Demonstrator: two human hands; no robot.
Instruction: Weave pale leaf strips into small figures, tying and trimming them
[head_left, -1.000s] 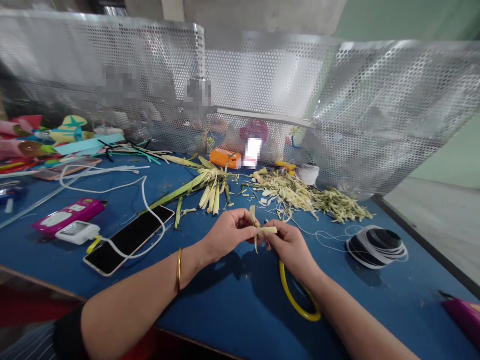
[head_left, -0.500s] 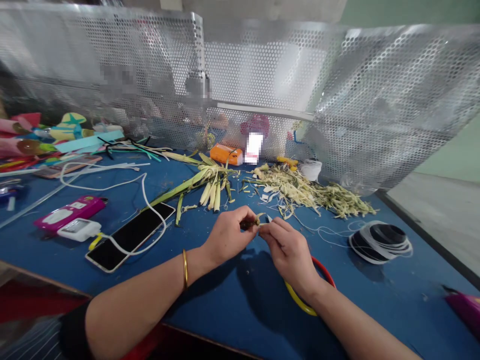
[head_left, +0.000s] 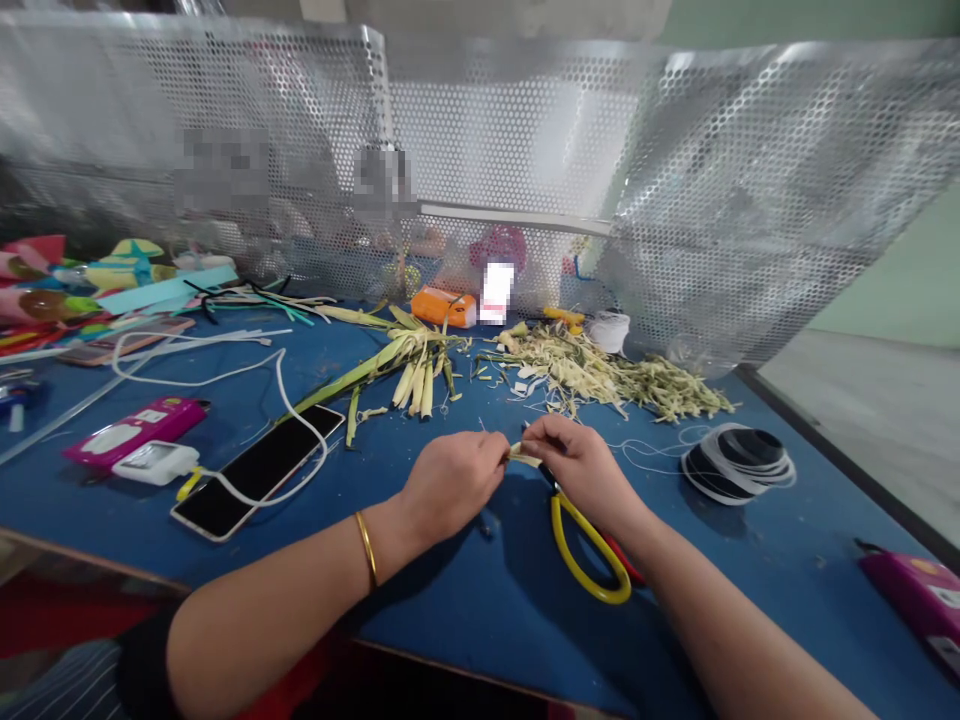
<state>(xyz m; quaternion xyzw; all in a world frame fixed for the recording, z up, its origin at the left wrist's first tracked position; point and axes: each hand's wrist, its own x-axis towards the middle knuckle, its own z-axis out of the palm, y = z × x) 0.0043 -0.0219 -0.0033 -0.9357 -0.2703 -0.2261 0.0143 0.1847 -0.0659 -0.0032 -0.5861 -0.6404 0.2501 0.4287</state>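
My left hand is closed in a pinch, gripping one end of a pale, husk-like plant strip. Thumb and fingers of my right hand are closed on the other end, a short gap away. Under the right palm are scissors with yellow and red loop handles; their blades are mostly hidden, and whether that hand also grips them I cannot tell. Just beyond the hands lies a bundle of green and pale husk strips. To its right is a heap of shredded plant pieces.
A spool of white thread stands at right, its loose thread trailing toward the heap. At left lie a phone, a white cable and a magenta device. An orange packet sits before a perforated metal screen.
My left hand has turned over, back facing up, and the pale strip now spans both hands. The right hand has shifted slightly, and more of the scissors' yellow handle shows.
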